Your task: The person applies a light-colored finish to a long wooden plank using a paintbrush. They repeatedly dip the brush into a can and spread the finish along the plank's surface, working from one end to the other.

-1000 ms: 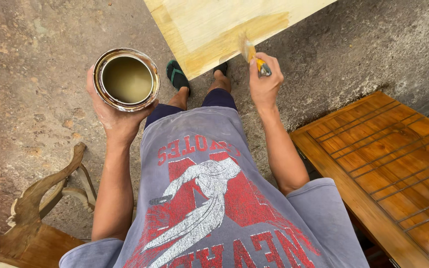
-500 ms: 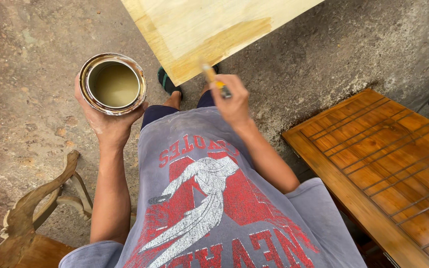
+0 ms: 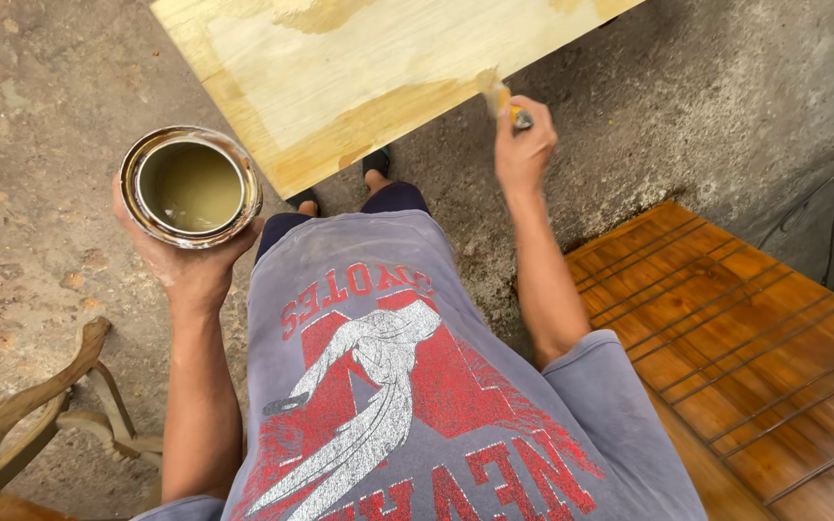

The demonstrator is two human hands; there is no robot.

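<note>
The left hand (image 3: 190,265) cups an open round tin (image 3: 191,186) from below, palm under its base and fingers wrapped up around the side, so the tin sits level and well out to the left of the body. Inside it lies a dull, greenish-tan liquid; how deep it goes cannot be told.

The right hand (image 3: 523,150) is closed around the handle of a small paintbrush (image 3: 500,99), held out ahead of the body and well apart from the tin. The bristles touch the near edge of a pale plywood board (image 3: 359,68), which lies ahead of both hands, just beyond the right one and up and to the right of the tin. A darker, wet-looking band runs along that near edge towards the corner closest to the left hand.

Most of the brush handle is buried in the fist, and the bristles are blurred. The board is cut off by the top of the view, so its full extent is unknown, and what holds it up is hidden. Only the toes of the feet (image 3: 340,188) show below the board's corner. To the right of the right arm lies a brown slatted wooden panel (image 3: 745,328), cut off at the edge; below the left hand, a curved wooden chair part (image 3: 41,405) is also only partly in view.
</note>
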